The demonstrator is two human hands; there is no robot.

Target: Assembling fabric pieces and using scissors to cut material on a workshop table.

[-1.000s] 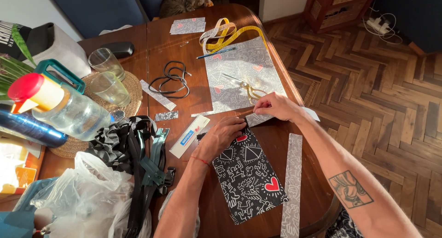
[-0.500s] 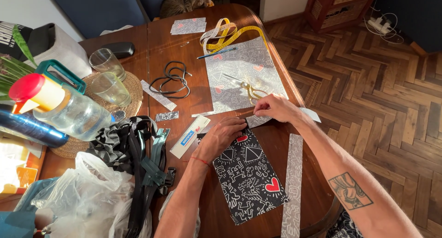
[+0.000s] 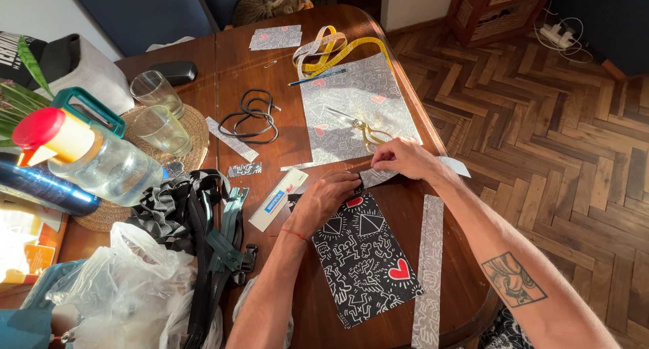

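Fingers of left hand point(image 3: 329, 199) pressing black printed fabric point(image 3: 368, 258) flat on table point(image 3: 223, 65); right hand point(image 3: 404, 160) pinching grey strip point(image 3: 377, 177). Keep edges aligned, pinch firm, strip taut.

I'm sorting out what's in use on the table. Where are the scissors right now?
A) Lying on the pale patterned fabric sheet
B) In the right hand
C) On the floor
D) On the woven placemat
A: the scissors lie on the pale patterned fabric sheet, just beyond the right hand, which pinches a fabric strip instead.
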